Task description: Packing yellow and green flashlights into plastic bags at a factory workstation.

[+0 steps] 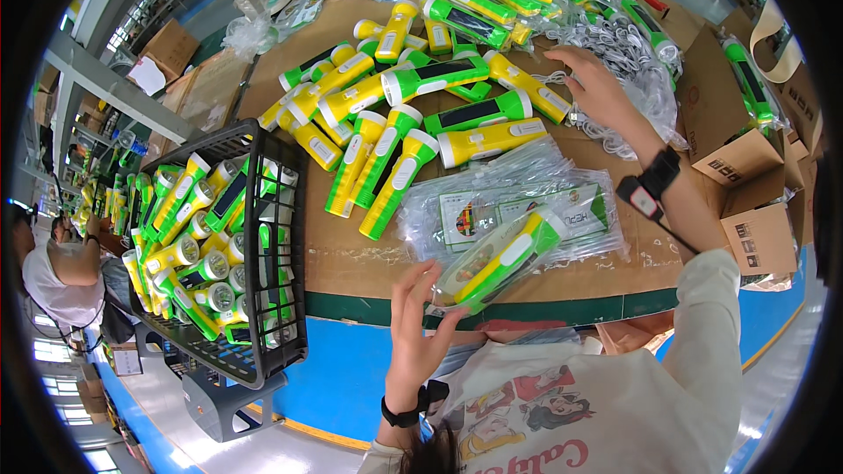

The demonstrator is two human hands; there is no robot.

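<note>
My left hand [414, 329] is at the table's front edge with thumb and fingers apart. Between them reaches the end of a clear plastic bag [452, 285] holding a yellow-and-green flashlight [514, 256]; whether the fingertips touch the bag, I cannot tell. That bag lies partly over a stack of flat clear bags with printed cards [474, 215]. Farther right, my right hand [597, 88] is stretched out, fingers spread, beside a heap of white cables [615, 48]. A yellow flashlight [531, 88] lies just left of its fingers.
Loose flashlights [351, 92] are piled mid-table, with bagged ones [492, 4] behind. At left, a black crate [279, 290] full of flashlights stands on a grey stool [211, 404]. Open cardboard boxes [746, 158] stand right. Another person [66, 276] sits far left.
</note>
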